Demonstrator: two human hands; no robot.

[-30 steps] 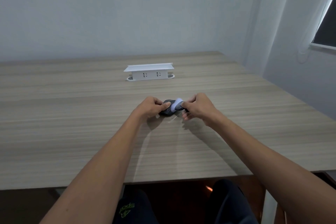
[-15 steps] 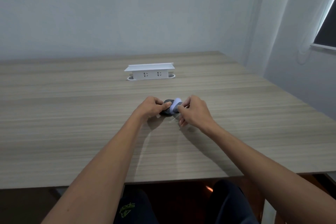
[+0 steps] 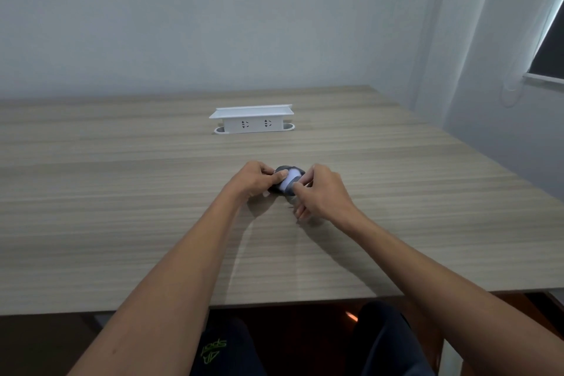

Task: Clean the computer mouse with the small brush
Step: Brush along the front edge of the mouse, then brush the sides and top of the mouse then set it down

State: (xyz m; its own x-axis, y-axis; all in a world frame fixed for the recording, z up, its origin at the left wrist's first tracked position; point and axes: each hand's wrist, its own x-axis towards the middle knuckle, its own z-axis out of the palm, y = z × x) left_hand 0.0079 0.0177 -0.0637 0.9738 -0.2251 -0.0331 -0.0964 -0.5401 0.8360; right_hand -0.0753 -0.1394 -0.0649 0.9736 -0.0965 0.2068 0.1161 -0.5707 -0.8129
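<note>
- at frame centre: left hand (image 3: 254,178) gripping computer mouse (image 3: 282,180), right hand (image 3: 320,192) pinching small brush (image 3: 291,179) against it.
- risk: hard strokes twisting mouse loose, scattering dust onto table (image 3: 122,207).

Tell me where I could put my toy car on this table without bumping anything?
Bare wood lies to the left of the left hand, out to the table edge, and to the right of the right hand. There is also a free strip between the hands and the white socket box. It is crowded only in the middle, where both hands hold the mouse and brush.
</note>
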